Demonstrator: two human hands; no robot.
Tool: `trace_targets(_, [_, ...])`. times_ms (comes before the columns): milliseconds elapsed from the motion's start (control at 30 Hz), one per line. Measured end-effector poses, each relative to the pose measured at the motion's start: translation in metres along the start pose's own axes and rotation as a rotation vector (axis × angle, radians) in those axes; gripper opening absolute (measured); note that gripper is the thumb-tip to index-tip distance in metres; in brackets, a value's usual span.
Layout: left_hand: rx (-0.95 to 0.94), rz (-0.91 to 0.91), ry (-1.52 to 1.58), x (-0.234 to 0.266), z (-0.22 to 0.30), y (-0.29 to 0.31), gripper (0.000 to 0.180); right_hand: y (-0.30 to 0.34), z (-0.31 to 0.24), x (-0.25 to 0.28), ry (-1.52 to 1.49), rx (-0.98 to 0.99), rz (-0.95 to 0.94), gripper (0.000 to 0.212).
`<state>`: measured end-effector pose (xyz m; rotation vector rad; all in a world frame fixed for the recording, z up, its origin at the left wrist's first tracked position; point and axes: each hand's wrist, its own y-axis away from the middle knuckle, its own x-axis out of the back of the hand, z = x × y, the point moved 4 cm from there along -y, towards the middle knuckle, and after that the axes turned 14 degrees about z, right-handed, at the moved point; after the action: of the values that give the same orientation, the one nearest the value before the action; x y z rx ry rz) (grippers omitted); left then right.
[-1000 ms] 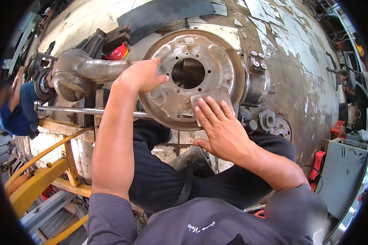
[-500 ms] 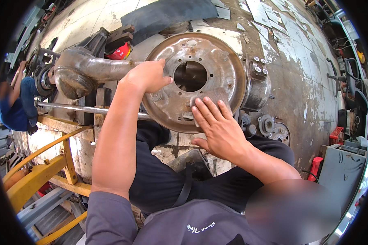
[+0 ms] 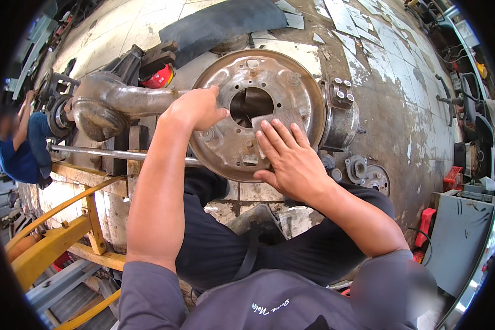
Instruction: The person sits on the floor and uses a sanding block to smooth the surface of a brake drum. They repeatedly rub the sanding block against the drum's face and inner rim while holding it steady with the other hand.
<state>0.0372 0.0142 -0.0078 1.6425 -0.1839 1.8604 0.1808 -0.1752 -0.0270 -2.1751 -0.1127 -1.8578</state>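
Note:
A round, rust-brown brake backing plate [image 3: 291,66] with a large central hole stands in front of me, at the end of a heavy axle housing [image 3: 148,101]. My left hand [image 3: 199,109] rests on its left side, thumb and index finger spread near the hole; the other fingers are mostly hidden. With flat, slightly parted fingers, my right hand [image 3: 290,159] presses a thin grey-brown sheet [image 3: 260,124], like sandpaper, against the plate's lower right face. The sheet is partly covered by the fingers, and its upper edge lies beside the hole.
Beyond the plate's right rim sits a metal cylinder part with bolts [image 3: 342,118]. A metal rod [image 3: 104,152] and a yellow frame [image 3: 55,242] lie left. Another person [image 3: 19,148] sits far left. At right stands a grey cabinet [image 3: 461,236]; a dark curved sheet [image 3: 220,27] lies behind.
My right hand has slid the sheet up and slightly left across the plate, closer to the hole. My left hand stays in place on the plate.

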Motion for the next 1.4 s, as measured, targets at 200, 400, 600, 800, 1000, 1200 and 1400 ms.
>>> trace_targets(200, [-0.014,-0.02,0.012,0.003,0.001,0.001,0.075,0.026,-0.006,0.012,-0.03,0.026,-0.049,0.081])
trace_targets(400, [0.006,-0.01,0.025,0.002,-0.002,0.002,0.073,0.002,-0.001,0.004,-0.004,0.028,-0.024,0.082])
trace_targets(600, [-0.003,-0.038,0.016,0.002,0.0,0.002,0.074,0.01,0.001,0.01,-0.025,0.05,-0.026,0.08])
trace_targets(800, [-0.001,-0.004,0.033,0.003,-0.004,0.004,0.074,0.0,-0.001,0.001,0.008,0.023,-0.017,0.079])
trace_targets(1000, [0.023,-0.053,0.013,0.007,0.004,0.004,0.074,0.0,0.009,0.005,-0.019,0.036,0.002,0.078])
trace_targets(1200, [0.022,-0.025,0.031,0.005,-0.003,0.003,0.073,0.005,0.001,0.006,-0.021,0.027,-0.031,0.081])
trace_targets(1400, [0.014,-0.037,0.006,0.004,0.001,0.002,0.073,-0.001,0.005,0.003,-0.034,0.024,-0.003,0.079])
